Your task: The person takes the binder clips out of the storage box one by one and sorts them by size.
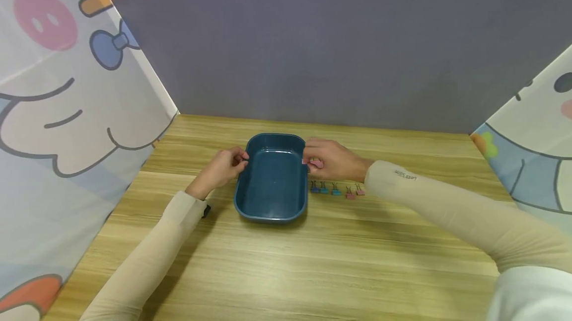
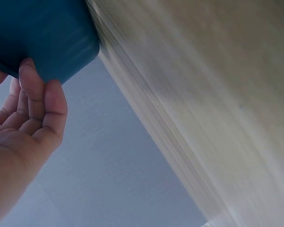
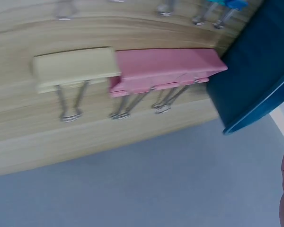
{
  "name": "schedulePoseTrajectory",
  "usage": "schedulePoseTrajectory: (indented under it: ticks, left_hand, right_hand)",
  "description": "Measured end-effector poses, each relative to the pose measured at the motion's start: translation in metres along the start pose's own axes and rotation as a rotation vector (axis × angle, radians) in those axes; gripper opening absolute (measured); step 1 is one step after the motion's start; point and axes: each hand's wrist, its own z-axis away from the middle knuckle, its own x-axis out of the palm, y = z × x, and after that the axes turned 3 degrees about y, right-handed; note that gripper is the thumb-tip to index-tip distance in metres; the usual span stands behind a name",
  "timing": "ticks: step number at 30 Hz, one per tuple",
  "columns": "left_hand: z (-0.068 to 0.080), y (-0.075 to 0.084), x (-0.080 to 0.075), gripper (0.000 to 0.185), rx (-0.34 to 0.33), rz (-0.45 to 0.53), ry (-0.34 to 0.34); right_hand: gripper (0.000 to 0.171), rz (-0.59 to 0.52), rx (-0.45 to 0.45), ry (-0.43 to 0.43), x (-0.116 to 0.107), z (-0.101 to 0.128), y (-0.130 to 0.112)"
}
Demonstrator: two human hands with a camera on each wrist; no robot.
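Note:
A deep blue rectangular tray (image 1: 271, 187) with rounded corners lies on the wooden table, its inside bare. My left hand (image 1: 226, 166) pinches its left rim between thumb and fingers. In the left wrist view, the fingertips (image 2: 32, 80) reach the tray's outer wall (image 2: 61, 38). The right rim is gripped by my right hand (image 1: 328, 159), whose curled fingers cover part of it. Pink binder clips (image 1: 316, 163) show in the gap under that hand. In the right wrist view, pink clips (image 3: 168, 68) and a cream binder clip (image 3: 75, 67) stand close beside the tray.
Right of the tray stands a row of small binder clips, among them a dark blue one (image 1: 315, 188), a teal one (image 1: 336, 191) and a pink one (image 1: 350, 194). A grey wall (image 1: 313, 52) rises behind the table (image 1: 268, 271). Cartoon-print sheets (image 1: 76, 112) flank both sides.

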Motion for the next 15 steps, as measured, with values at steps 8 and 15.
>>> schedulePoseTrajectory:
  ticks: [8,15]
  left_hand:
    - [-0.001,0.002,0.001,0.017,-0.018,0.009,0.005]
    - [-0.002,0.002,0.001,0.017,-0.033,0.006,-0.006]
  right_hand:
    - [0.017,-0.004,0.015,0.059,-0.018,0.036,0.01]
    - [0.018,0.038,0.093,0.047,-0.025,0.059,0.009]
